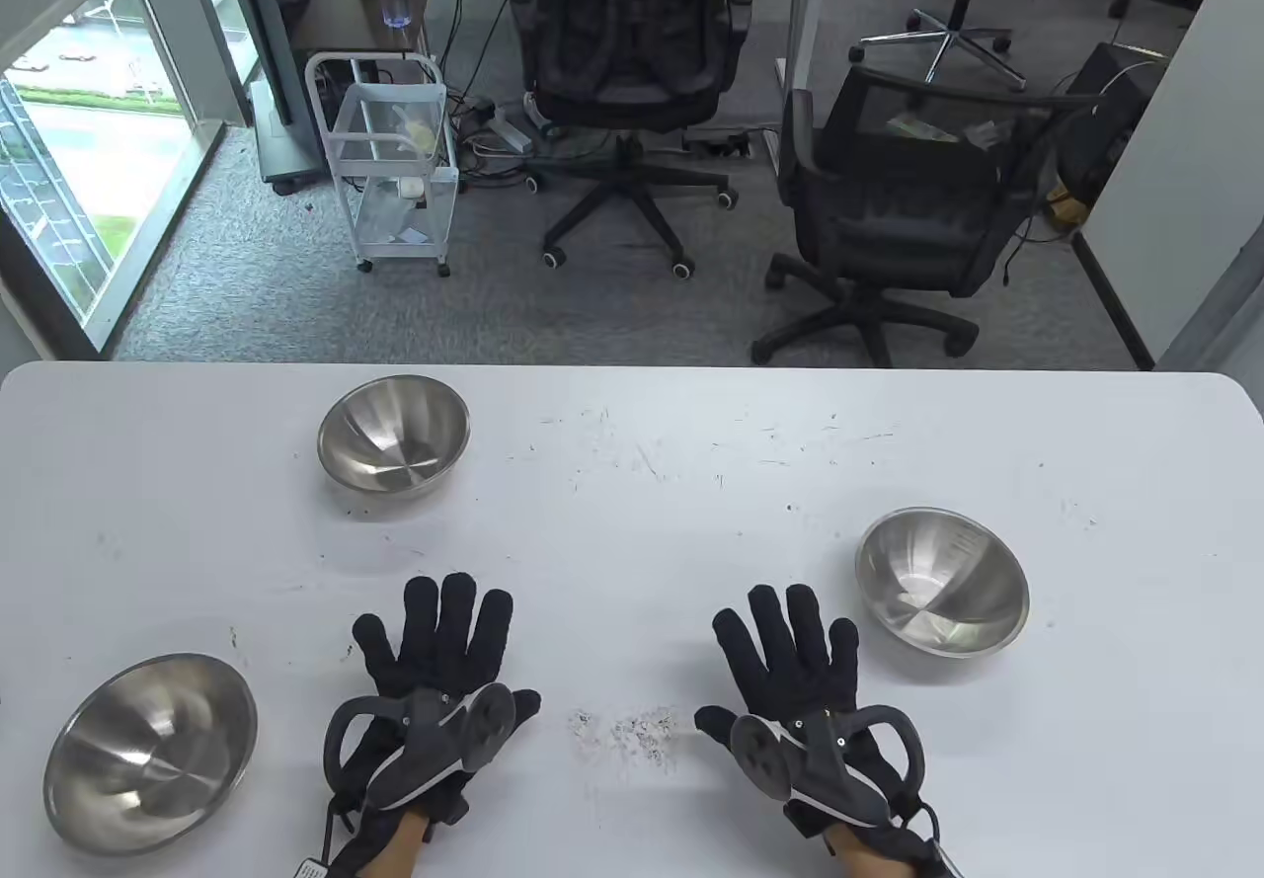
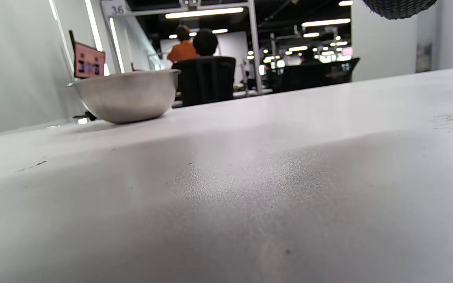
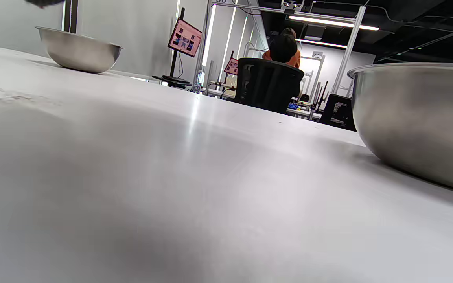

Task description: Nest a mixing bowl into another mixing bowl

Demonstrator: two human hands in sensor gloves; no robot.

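Note:
Three steel mixing bowls stand upright and apart on the white table (image 1: 632, 522). The smallest bowl (image 1: 393, 434) is at the back left; it also shows in the left wrist view (image 2: 126, 95) and in the right wrist view (image 3: 78, 50). A medium bowl (image 1: 941, 581) is at the right, close in the right wrist view (image 3: 419, 118). The largest bowl (image 1: 150, 753) is at the front left. My left hand (image 1: 439, 641) lies flat on the table, fingers spread, empty, between the front left bowl and the table's middle. My right hand (image 1: 790, 646) lies flat and empty just left of the medium bowl.
Scuff marks and grey crumbs (image 1: 632, 730) lie on the table between my hands. Beyond the table's far edge stand two black office chairs (image 1: 632, 78) and a white cart (image 1: 390, 157).

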